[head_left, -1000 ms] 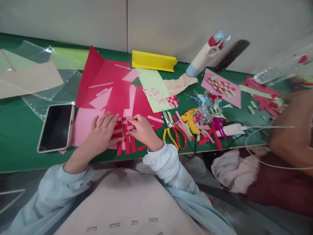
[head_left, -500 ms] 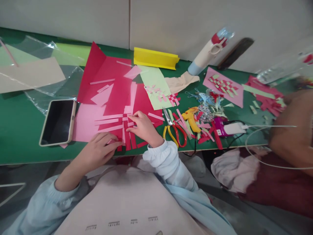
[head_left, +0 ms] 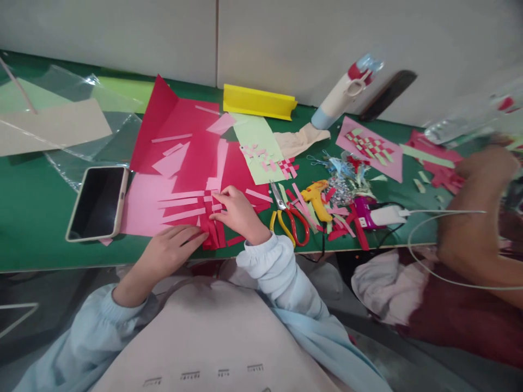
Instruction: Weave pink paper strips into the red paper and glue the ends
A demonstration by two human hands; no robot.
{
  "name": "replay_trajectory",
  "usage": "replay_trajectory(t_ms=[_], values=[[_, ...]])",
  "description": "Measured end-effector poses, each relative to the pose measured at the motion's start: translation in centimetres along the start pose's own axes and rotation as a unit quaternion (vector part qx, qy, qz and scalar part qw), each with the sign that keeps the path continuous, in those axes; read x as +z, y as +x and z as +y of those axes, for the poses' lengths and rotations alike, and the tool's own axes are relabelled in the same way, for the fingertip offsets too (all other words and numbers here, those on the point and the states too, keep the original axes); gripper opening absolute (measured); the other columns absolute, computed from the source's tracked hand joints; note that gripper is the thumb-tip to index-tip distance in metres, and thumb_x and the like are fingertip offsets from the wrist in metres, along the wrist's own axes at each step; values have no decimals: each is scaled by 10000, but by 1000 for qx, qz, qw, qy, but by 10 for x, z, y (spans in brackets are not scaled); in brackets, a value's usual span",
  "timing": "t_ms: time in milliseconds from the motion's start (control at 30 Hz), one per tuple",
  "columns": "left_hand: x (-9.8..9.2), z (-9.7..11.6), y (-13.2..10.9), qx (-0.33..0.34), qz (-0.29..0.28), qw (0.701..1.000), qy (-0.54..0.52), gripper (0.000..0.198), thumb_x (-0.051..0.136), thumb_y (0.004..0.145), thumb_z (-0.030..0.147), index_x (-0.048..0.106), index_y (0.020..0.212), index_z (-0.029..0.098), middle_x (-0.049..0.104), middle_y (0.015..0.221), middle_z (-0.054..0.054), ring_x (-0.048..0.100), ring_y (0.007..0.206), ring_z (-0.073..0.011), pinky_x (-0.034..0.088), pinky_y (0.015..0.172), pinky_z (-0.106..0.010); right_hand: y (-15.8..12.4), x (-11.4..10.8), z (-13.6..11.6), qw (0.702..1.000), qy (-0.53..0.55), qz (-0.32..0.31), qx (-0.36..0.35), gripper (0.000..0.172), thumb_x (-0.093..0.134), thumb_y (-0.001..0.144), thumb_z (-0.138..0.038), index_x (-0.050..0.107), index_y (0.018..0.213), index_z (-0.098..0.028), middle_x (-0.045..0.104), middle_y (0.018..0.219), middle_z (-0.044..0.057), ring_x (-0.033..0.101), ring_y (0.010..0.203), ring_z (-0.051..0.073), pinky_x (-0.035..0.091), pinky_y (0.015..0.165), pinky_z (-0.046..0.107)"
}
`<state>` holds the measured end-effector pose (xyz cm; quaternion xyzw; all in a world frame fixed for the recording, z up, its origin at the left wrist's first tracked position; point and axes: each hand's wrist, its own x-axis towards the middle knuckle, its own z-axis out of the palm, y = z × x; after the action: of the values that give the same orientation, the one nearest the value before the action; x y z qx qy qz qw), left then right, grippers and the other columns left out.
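Red and pink paper strips cross in a small woven patch (head_left: 208,199) on red paper near the table's front edge. My right hand (head_left: 242,214) pinches the right side of this patch between thumb and fingers. Close by on the left, my left hand (head_left: 174,246) has its fingers together, its fingertips on the lower red strips (head_left: 213,237). It seems to hold the end of one strip, partly hidden by the fingers. Several pink strips (head_left: 182,201) stick out to the left of the patch, above a pink sheet (head_left: 141,204).
Scissors (head_left: 289,218), a yellow glue gun (head_left: 316,198) and scraps lie on the right. A phone (head_left: 98,204) is on the left. Behind stand a folded yellow paper (head_left: 259,102) and a bottle (head_left: 337,95). Another person's arm (head_left: 469,201) reaches in from the right.
My left hand has moved slightly right, and the lower red strips now sit closer together. My right hand keeps its pinch. The other person's arm has shifted and reaches further up.
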<state>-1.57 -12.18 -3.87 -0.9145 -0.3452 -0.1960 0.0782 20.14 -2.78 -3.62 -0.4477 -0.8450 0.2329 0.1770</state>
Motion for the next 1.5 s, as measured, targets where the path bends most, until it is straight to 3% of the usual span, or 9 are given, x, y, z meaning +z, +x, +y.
replay_trajectory(t_ms=[233, 367, 467, 667, 967, 1133, 1233, 1400, 1500], values=[[-3, 1, 7, 11, -33, 998, -47, 283, 530, 890, 59, 688, 1088, 185, 725, 1078, -91, 683, 980, -236, 569, 860, -388, 1, -2, 0, 1000, -4, -8, -9, 498, 754, 836, -305, 635, 1293, -146, 568, 1076, 105, 572, 1075, 241, 485, 968, 394], [-8, 5, 11, 22, -19, 999, -29, 232, 591, 875, 114, 675, 1089, 141, 719, 1010, -107, 670, 919, -246, 570, 817, -396, -5, -13, -5, 1000, -11, -1, -9, 412, 680, 897, -258, 633, 1290, -145, 590, 1100, 115, 584, 1064, 232, 489, 944, 377], [-9, 12, 14, 7, -5, 999, -40, 272, 628, 854, 166, 665, 1118, 115, 714, 991, -122, 657, 918, -264, 566, 822, -419, -9, -23, -9, 999, -32, 3, -9, 277, 599, 946, -217, 685, 1200, -145, 613, 1052, 105, 595, 997, 215, 480, 915, 360], [-4, 24, 19, -18, -15, 996, -84, 421, 612, 888, 283, 611, 1281, 133, 696, 1200, -139, 626, 1150, -294, 527, 992, -450, -6, -26, -11, 995, -94, -24, -35, 169, 624, 927, -244, 733, 1005, -139, 615, 954, 84, 563, 942, 211, 437, 885, 332], [3, 28, 24, -13, 0, 998, -66, 269, 587, 921, 243, 663, 1143, 111, 712, 1124, -134, 662, 1051, -264, 558, 927, -410, 3, -22, -9, 994, -97, -35, -28, 132, 628, 911, -238, 707, 868, -141, 592, 907, 66, 538, 900, 189, 403, 847, 295], [-4, 10, 15, -104, 53, 992, -54, 167, 552, 920, 151, 666, 1042, 160, 709, 1008, -101, 656, 964, -227, 552, 886, -382, 2, -22, -6, 995, -93, -37, -28, 151, 619, 927, -260, 698, 883, -139, 586, 907, 67, 538, 892, 189, 407, 850, 305], [-6, -8, 10, -188, 33, 982, -3, 179, 540, 931, 190, 671, 1048, 162, 703, 982, -107, 643, 951, -252, 545, 864, -403, -5, -23, -14, 994, -93, -25, -49, 189, 587, 955, -277, 703, 956, -127, 589, 929, 82, 542, 926, 203, 425, 854, 318], [0, -23, 16, -205, -18, 979, 8, 230, 520, 954, 304, 681, 1021, 156, 702, 992, -127, 630, 937, -275, 533, 852, -435, -28, -18, -37, 987, -90, -53, -119, 253, 500, 1002, -288, 713, 995, -154, 588, 955, 88, 543, 933, 202, 453, 856, 339], [3, -23, 24, -192, -41, 981, 10, 212, 514, 946, 282, 683, 986, 161, 691, 981, -131, 622, 923, -278, 524, 836, -433, -39, -12, -43, 983, -114, -63, -128, 236, 521, 992, -287, 704, 1046, -149, 587, 993, 104, 534, 975, 221, 466, 860, 360]])
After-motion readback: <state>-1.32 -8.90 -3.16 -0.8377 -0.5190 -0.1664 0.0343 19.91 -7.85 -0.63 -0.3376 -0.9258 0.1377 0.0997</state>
